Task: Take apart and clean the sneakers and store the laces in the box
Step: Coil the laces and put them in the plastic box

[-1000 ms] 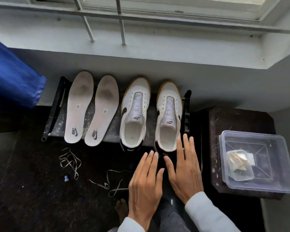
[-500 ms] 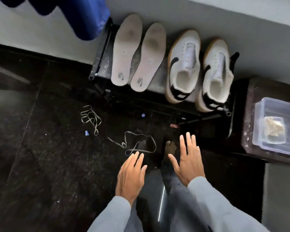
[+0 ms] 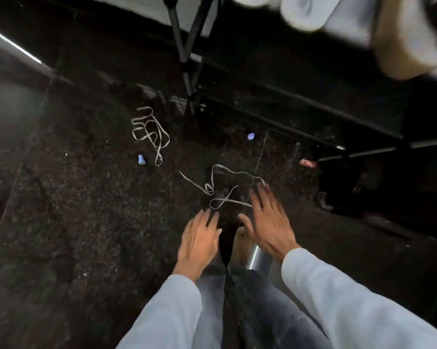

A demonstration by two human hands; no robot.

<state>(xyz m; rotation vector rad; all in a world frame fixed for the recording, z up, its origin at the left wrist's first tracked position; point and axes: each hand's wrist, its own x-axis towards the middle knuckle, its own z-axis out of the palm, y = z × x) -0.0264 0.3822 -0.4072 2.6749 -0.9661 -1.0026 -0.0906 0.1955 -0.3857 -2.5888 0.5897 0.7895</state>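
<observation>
Head view: the camera looks steeply down at a dark speckled floor (image 3: 81, 217), and the picture is smeared by motion blur. Both hands are out in front of the person, palms down, fingers straight and slightly spread, holding nothing. The left hand (image 3: 199, 241) hangs just below a loose shoelace (image 3: 225, 197) that lies in open loops on the floor. The right hand (image 3: 270, 222) is beside the left and a little further forward; its fingertips (image 3: 261, 188) overlap the right end of that lace, though it cannot be told whether they touch it. A second lace (image 3: 150, 134) lies bunched in tighter loops further out to the left, well apart from both hands. A small blue cap (image 3: 141, 159) sits just beside it, and another small blue piece (image 3: 250, 136) lies to the right. A bare foot (image 3: 240, 244) shows between the hands. The black shoe rack (image 3: 300, 122) crosses the upper right. On it, at the top edge, are a blurred white insole (image 3: 305, 13) and a sneaker (image 3: 411, 44). A small red scrap (image 3: 308, 162) lies under the rack.
</observation>
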